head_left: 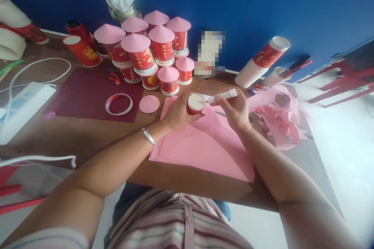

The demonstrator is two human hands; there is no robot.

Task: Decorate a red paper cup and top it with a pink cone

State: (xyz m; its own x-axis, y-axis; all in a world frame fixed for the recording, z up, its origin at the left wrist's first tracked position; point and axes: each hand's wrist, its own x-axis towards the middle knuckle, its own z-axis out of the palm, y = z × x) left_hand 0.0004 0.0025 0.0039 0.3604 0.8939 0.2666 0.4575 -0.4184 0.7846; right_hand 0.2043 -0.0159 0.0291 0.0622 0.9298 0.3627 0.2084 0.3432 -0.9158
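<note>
My left hand (179,112) is wrapped round a small red paper cup (196,103), whose pale round bottom faces up. A white glue stick (228,94) is pinched in my right hand (235,109), its tip at the right edge of the cup's bottom. Both hands are above a stack of pink paper sheets (201,148). Partly hidden beside my right hand, scissors (220,113) rest on the paper. Left of the cup lies a pink paper disc (149,104), with a white paper ring (106,105) farther left.
Several red cups with pink cone roofs (136,43) stand stacked at the back. Pink scraps (280,120) pile up on the right, near stacked cups (264,62) and a pen holder (274,77). A power strip (29,105) with white cables lies left, beside a maroon sheet (78,97).
</note>
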